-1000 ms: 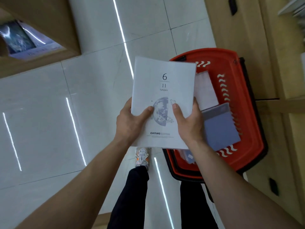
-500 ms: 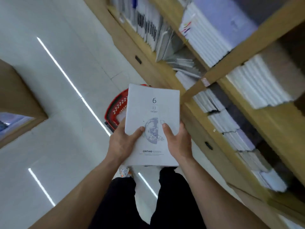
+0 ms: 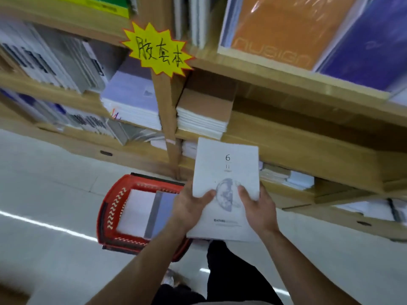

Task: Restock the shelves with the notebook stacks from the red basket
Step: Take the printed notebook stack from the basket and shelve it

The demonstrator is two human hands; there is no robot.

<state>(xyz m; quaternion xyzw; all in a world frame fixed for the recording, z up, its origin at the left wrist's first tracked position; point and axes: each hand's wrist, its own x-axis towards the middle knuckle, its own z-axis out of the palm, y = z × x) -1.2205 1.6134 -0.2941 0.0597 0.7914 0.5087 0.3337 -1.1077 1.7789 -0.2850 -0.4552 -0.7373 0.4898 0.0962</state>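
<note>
Notebook stack [image 3: 225,190] is gripped by left hand [image 3: 189,208] and right hand [image 3: 258,209] before the wooden shelves [image 3: 286,142], unshelved; more notebooks are left in the red basket [image 3: 110,212] below.

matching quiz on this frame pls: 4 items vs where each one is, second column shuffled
Items:
1. white notebook stack
2. red basket
3. yellow starburst sign
4. orange notebook

Places:
A. on the floor, left of the hands
B. on the top shelf, upper right
C. held in both hands: left hand, right hand
D. fixed to the upright wooden divider

Pairs: 1-C, 2-A, 3-D, 4-B
</note>
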